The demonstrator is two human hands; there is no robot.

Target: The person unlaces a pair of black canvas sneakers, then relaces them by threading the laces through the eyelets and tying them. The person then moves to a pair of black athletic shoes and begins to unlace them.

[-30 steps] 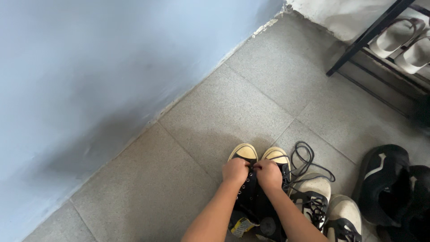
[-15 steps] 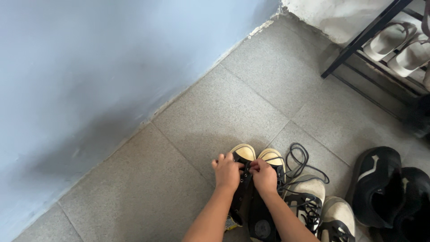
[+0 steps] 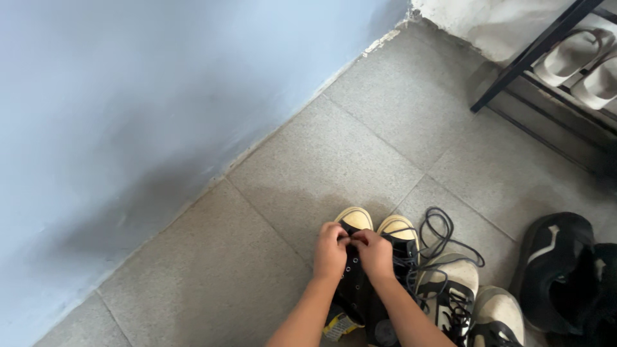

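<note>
— What is the person on the floor doing with those shoes?

— Both hands meet over the black high-top sneaker that stands on the grey floor tiles, toe pointing toward the blue wall. The left hand is curled shut, fingertips pinching what looks like the black lace near the front eyelets. The right hand is closed in the same way, its fingertips touching the left hand's over the same spot.

— Why hold it like that?

— My reading: the shoe stands flat on its sole so that it stays steady, and the hands work from above at the lowest lace holes, where the lacing starts.

— How many shoes are there?

— Two black high-tops with cream toe caps stand side by side; the second one touches the first on its right. A loose black lace lies in loops on the tile just beyond it, likely kept within reach. Two white-and-black sneakers sit near the lower edge of the floor in view. Two dark shoes lie at the right edge. Two pale sandals rest on the black metal rack in the far right corner.

— And people?

— One person, two bare forearms, no one else in view.
</note>
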